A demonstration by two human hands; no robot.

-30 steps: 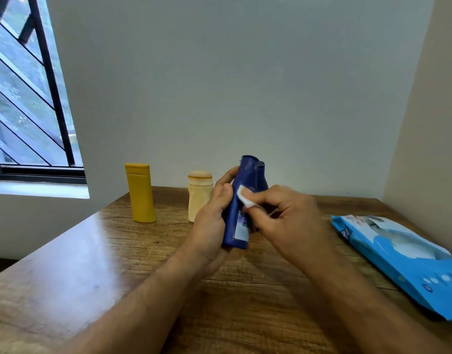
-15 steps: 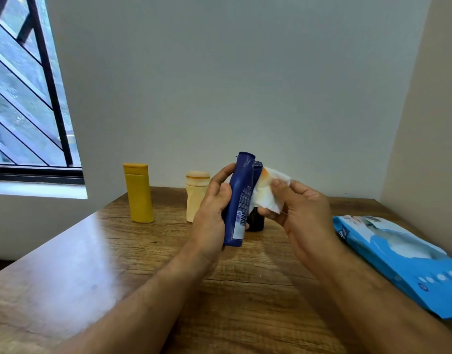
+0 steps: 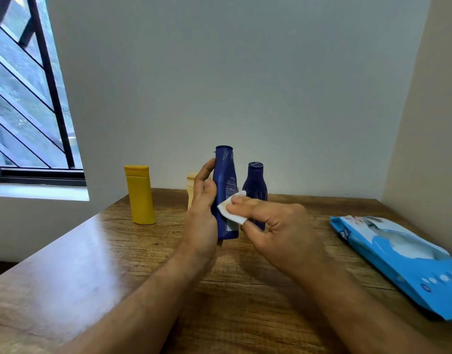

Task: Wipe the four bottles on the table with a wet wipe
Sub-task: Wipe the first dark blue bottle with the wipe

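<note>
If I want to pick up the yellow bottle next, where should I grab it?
Probably around its middle, coming from the front. The yellow bottle stands upright on the table with tall, nearly straight sides and bare space around it, so fingers can wrap the body. The cap end on top looks narrower, so it gives less to hold.

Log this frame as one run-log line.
left hand: grips tall blue bottle | right hand: presses wet wipe on it | small blue, yellow, cream bottles: standing | wipes pack: right
</note>
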